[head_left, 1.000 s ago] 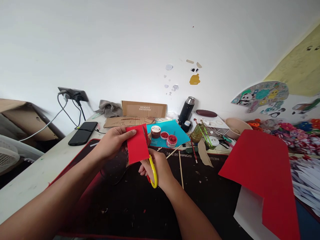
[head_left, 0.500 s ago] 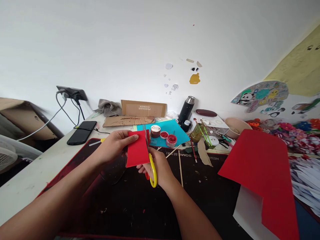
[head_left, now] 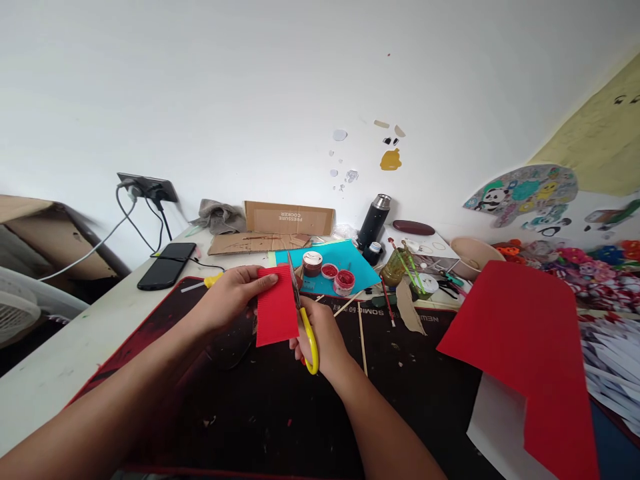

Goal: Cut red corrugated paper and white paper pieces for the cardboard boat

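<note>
While the phone (head_left: pixel 167 267) lies idle at the left of the frame, a yellow thing (head_left: pixel 213 280) shows more plainly beyond the left wrist than half a second ago; the arm covers too much of it for me to name it. Next along, just left of centre, the left hand (head_left: pixel 244 291) pinches the red card (head_left: pixel 277 311) by its upper left part, thumb flat on the ribbed face. The card hangs a little lower than before, over the black mat (head_left: pixel 240 407).

Along the card's right edge stand the scissors (head_left: pixel 313 340), blades pointing up and close together. A moment ago a bright red strip showed on the far side of the blades; now I can't make it out there, nor tell where it is. I take this to mean that the cut down this side is done or nearly so, leaving the card's edge fairly straight. The right hand (head_left: pixel 327 337), just right of centre, is wrapped around the yellow handle.

Behind the blades, the blue sheet (head_left: pixel 361 261) and its paint pots (head_left: pixel 344 283) sit as they did. At the lower right, the big red sheet (head_left: pixel 525 327) lies untouched, well apart from both hands.
</note>
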